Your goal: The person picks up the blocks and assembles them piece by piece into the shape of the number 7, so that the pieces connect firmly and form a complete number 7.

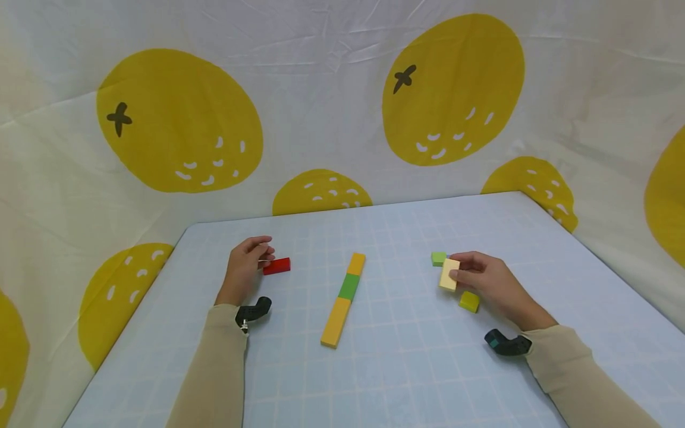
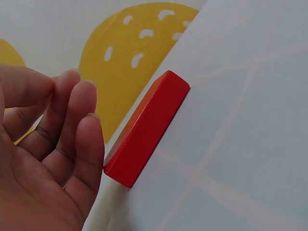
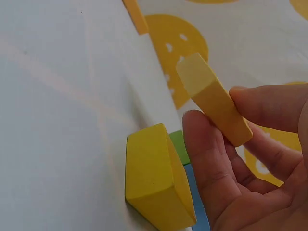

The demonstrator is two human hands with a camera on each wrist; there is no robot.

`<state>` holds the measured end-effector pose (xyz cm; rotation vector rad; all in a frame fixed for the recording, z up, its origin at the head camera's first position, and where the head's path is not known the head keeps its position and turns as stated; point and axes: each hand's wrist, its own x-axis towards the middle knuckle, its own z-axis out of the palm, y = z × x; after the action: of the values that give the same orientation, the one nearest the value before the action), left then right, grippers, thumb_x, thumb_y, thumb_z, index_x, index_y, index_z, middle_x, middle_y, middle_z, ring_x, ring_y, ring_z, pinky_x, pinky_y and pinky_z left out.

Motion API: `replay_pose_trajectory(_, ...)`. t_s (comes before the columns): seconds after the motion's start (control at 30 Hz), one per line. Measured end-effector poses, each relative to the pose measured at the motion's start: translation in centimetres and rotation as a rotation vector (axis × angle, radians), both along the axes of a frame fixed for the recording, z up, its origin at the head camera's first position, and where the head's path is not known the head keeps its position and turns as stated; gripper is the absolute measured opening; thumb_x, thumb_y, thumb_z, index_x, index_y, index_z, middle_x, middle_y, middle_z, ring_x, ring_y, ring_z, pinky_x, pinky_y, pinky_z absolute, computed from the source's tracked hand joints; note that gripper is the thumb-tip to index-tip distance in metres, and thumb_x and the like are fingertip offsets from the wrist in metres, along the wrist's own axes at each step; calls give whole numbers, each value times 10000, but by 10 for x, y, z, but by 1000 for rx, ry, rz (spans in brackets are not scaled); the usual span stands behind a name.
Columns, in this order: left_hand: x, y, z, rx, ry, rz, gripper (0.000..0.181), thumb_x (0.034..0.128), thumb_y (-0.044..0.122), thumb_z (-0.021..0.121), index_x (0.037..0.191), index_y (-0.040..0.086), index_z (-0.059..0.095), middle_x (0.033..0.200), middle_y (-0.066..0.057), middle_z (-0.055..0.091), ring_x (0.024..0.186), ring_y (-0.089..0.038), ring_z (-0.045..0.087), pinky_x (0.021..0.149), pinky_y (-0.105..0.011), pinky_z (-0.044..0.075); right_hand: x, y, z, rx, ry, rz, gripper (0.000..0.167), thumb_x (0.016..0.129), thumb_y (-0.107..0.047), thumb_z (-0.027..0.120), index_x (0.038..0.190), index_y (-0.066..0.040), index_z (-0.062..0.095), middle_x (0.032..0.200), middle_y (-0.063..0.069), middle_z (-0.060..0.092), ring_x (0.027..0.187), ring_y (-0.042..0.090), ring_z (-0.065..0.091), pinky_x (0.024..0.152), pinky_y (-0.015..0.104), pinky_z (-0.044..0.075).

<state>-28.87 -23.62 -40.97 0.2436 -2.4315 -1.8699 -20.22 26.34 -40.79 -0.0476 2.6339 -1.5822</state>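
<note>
A pale yellow block is pinched between the thumb and fingers of the right hand, lifted above the table off to the right of the three-block row. That row's made up of a far orange block, a green block and a near orange block, all laid end to end. Over on the same right side of the row, a light green block is set down by the fingertips, a yellow block is placed just under the palm, and a blue block is mostly hidden by the hand. To the left of the row, nothing is gripped by the left hand: its fingers are loosely curled, right next to a red block lying on the table. Whether that block is actually touched by the little finger can't really be told. Beige sleeves are worn on both arms, and everything's laid out on a pale blue gridded table cover, with white fabric printed with big yellow fruits hung behind the row.
</note>
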Motion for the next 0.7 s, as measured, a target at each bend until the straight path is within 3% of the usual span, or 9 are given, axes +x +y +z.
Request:
replay_pose_trajectory(0.23,1,2,1,5,5,5,336,1061,310,505,1357,169,578,1200,-99,612,1063,-251,613,943,-290,513,0,-3,-1,34,-7,18,686,906,-514,701,1420,-97,518,1277,148,565,1036,269,613,828,268,553)
replay_pose_trajectory(0.5,1,2,1,12,-8,7,344,1064,303,500,1369,157,569,1210,-104,604,1077,-257,605,970,-309,500,0,-3,-2,3,13,8,647,933,-471,687,1416,-77,515,1285,163,559,1057,295,610,828,273,562)
replay_pose_trajectory(0.7,2,1,2,18,-7,-4,377,1061,315,506,1391,138,555,1218,-109,602,1083,-260,602,970,-304,499,0,-5,-2,-26,-5,-27,610,962,-419,666,1418,-49,501,1285,181,537,981,288,627,806,267,569)
